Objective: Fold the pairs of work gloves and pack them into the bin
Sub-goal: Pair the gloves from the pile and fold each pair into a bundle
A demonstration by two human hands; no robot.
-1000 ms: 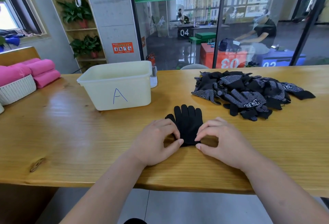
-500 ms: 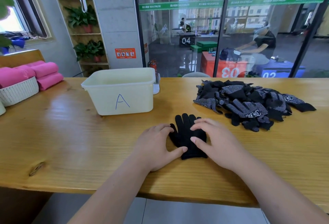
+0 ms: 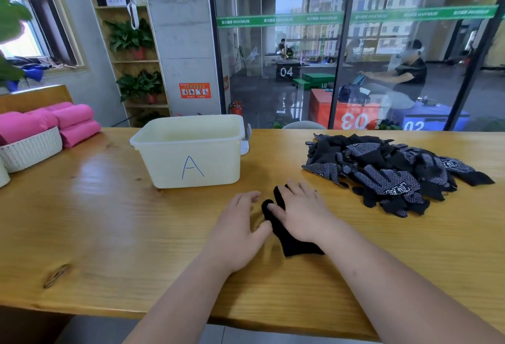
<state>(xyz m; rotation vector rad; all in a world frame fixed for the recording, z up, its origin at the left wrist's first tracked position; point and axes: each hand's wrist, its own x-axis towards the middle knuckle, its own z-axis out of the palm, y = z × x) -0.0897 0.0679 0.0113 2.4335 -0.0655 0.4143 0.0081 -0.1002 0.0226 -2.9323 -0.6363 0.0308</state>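
the right hand (image 3: 303, 212) is lying flat with straight fingers on the black gloves (image 3: 296, 246), pressing them onto the wooden table (image 3: 109, 220), while the left hand (image 3: 237, 224) is resting open on the wood just beside them, its thumb touching their edge. the gloves are lying near the cream bin (image 3: 169, 163) marked with a blue a, on its front right side, and the pile of loose gloves (image 3: 390, 177) is sitting further right

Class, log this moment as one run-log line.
right hand: pressing black gloves | left hand: open, beside them | bin: behind, left | pile: right
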